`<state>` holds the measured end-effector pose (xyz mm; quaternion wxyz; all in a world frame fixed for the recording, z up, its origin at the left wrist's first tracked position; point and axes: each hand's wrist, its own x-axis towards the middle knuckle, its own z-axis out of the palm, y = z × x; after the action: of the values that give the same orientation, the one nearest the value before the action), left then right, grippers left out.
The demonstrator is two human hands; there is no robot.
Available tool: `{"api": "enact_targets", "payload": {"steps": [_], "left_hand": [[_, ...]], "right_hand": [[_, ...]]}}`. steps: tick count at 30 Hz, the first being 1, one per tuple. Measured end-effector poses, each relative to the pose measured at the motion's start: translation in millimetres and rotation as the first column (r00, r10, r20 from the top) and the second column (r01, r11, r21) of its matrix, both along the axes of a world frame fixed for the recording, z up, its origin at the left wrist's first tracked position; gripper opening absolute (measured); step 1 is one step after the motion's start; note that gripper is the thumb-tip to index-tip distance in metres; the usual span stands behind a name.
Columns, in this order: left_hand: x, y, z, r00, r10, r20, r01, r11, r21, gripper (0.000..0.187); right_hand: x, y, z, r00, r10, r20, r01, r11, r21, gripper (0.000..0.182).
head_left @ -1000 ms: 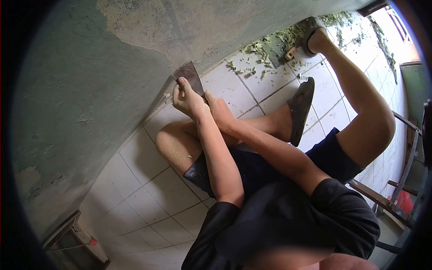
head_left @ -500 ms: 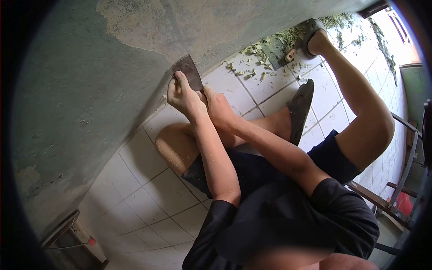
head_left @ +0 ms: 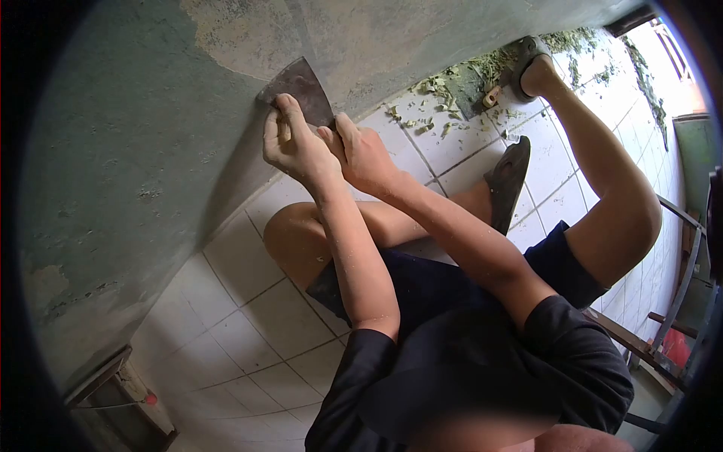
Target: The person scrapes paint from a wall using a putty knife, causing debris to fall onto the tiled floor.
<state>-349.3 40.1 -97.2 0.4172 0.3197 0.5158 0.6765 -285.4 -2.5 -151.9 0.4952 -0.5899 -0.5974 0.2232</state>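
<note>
A broad dark metal blade with a curved outer edge is raised near the green wall, its flat face toward me. My left hand has its thumb pressed on the blade's lower face, with the other fingers curled at its edge. Close beside it, my right hand is wrapped round the near end of the blade; any handle is hidden in the fist. The two hands are almost touching, above my bent leg.
A green wall with peeling paint rises at the left. Leafy scraps and a small wooden-looking piece lie on the white tiles by my sandalled foot. A metal frame stands at the right.
Both hands have moved up and slightly left with the blade. More of the blade's face shows now, and the view has shifted slightly.
</note>
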Motion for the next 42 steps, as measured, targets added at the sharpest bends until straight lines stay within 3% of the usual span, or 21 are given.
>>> {"api": "enact_targets", "payload": {"steps": [3, 4, 6, 7, 9, 10, 12, 15, 17, 20, 27, 31, 42], "left_hand": [[0, -6, -7, 0.999, -0.019, -0.039, 0.02, 0.999, 0.025, 0.037], [0, -9, -14, 0.998, -0.043, -0.048, 0.041, 0.998, -0.043, 0.039], [2, -12, -47, 1.0, -0.024, 0.004, 0.024, 0.994, -0.102, 0.039], [1, -14, -65, 0.999, -0.004, 0.049, 0.012, 0.986, -0.164, 0.04], [-3, -18, -71, 0.999, -0.032, -0.022, 0.028, 0.986, -0.162, 0.04], [-2, -18, -72, 1.0, -0.017, 0.017, 0.02, 0.985, -0.173, 0.04], [-2, -17, -69, 0.998, -0.001, 0.059, 0.011, 0.984, -0.179, 0.04], [-1, -18, -66, 1.0, -0.008, 0.018, 0.012, 0.978, -0.207, 0.04], [0, -19, -64, 0.995, -0.017, 0.094, 0.036, 0.979, -0.202, 0.039], [0, -19, -64, 1.0, -0.019, 0.017, 0.021, 0.985, -0.172, 0.038], [-7, -18, -57, 0.998, -0.006, 0.056, 0.018, 0.978, -0.208, 0.036], [-11, -11, -70, 0.998, -0.009, 0.055, 0.016, 0.992, -0.125, 0.033], [-4, -9, -57, 0.994, -0.033, 0.106, 0.054, 0.978, -0.201, 0.032]], "right_hand": [[4, -7, -4, 0.999, 0.003, 0.033, -0.002, 1.0, -0.021, 0.032], [5, -12, -9, 0.999, 0.005, 0.038, -0.004, 1.0, -0.016, 0.032], [8, -25, -25, 0.999, 0.027, 0.038, -0.019, 0.98, -0.199, 0.033], [12, -29, -32, 0.999, 0.028, 0.037, -0.02, 0.979, -0.204, 0.033], [16, -38, -43, 0.987, 0.144, -0.066, -0.158, 0.934, -0.32, 0.033], [16, -43, -48, 0.987, 0.145, -0.068, -0.159, 0.934, -0.32, 0.033], [13, -52, -53, 0.968, 0.068, -0.243, -0.15, 0.93, -0.337, 0.035], [13, -51, -59, 0.974, 0.039, -0.225, -0.097, 0.963, -0.252, 0.038], [14, -50, -60, 0.978, 0.021, -0.206, -0.077, 0.961, -0.267, 0.039], [15, -46, -60, 0.981, -0.002, -0.194, -0.056, 0.954, -0.294, 0.042], [12, -45, -45, 0.989, -0.005, -0.148, -0.044, 0.943, -0.329, 0.044], [7, -46, -38, 0.986, -0.004, -0.168, -0.048, 0.951, -0.306, 0.042], [40, -26, -31, 0.993, 0.073, 0.095, -0.052, 0.977, -0.209, 0.041]]}}
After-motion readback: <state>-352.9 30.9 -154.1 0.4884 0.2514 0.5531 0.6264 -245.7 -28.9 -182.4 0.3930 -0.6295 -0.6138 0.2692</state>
